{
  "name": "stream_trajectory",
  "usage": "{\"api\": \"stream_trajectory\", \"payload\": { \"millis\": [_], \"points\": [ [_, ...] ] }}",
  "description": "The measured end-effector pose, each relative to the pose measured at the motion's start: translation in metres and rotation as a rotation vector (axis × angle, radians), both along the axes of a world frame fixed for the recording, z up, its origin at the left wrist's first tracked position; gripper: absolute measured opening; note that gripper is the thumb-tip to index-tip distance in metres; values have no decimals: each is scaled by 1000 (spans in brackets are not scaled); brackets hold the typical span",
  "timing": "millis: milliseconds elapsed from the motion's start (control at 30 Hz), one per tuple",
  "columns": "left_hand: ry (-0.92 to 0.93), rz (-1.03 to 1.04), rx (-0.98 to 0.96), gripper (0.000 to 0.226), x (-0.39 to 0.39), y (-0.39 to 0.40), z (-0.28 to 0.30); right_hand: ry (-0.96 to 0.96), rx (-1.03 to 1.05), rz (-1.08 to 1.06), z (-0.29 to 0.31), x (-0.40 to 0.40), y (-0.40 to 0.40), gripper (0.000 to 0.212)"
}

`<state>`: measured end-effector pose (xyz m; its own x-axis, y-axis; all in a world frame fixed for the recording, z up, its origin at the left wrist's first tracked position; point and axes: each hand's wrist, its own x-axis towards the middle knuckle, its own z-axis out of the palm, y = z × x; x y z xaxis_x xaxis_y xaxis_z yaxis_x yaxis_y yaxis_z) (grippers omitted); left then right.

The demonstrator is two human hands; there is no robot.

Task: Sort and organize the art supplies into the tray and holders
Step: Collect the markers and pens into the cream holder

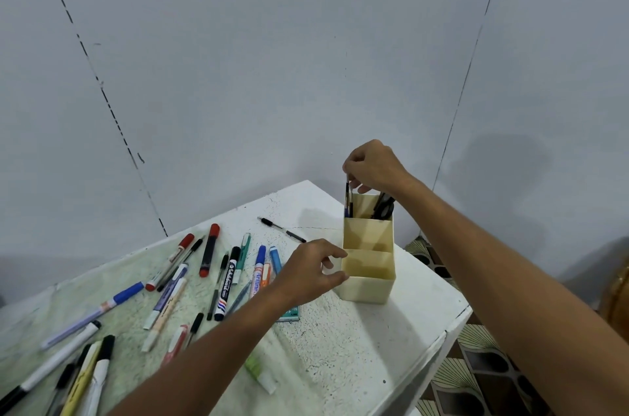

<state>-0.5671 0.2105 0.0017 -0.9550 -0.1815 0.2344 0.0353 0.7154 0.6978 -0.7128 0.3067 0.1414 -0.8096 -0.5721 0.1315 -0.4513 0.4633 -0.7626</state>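
Your right hand [371, 165] is hovering over the far end of the cream holder [368, 259], its fingertips pinching the top of a thin dark pen [347, 197]. The pen is standing nearly upright, with its lower end inside the holder's far-left compartment. In the far-right compartment, a pair of black scissors [384, 206] is leaning against the wall, handles up.

Your left hand [311, 271] is bracing the holder at its near-left corner, the thumb and fingers curling around the wall's edge. The two nearer compartments are showing only their bare floors.

The holder is standing on the right part of the white table [340, 347], close to its right edge. To the left, loose pens and markers are lying scattered over the tabletop: a red marker [209, 250], a black whiteboard marker [226, 283], a blue-capped marker [258, 271], and a black pen [282, 229] lying alone just left of the holder's far end. A small green-and-white tube [260, 374] is lying near you, partly hidden under your left forearm.
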Motion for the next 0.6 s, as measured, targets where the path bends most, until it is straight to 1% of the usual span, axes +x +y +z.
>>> {"api": "stream_trajectory", "payload": {
  "millis": [167,367,433,500,600],
  "points": [
    [1,6,-16,39,3,0,2,-67,12,2,-2,-2,-1,23],
    [-4,-1,-26,40,4,-2,4,-82,-13,-10,0,-1,0,27],
    [-4,-5,-25,40,6,-3,4,-7,-21,-25,2,1,0,30],
    [-4,-2,-13,40,9,-6,4,122,-49,-53,6,4,-1,30],
    [-8,23,-7,39,18,-14,6,249,-130,-39,15,22,-6,19]
  ]
}}
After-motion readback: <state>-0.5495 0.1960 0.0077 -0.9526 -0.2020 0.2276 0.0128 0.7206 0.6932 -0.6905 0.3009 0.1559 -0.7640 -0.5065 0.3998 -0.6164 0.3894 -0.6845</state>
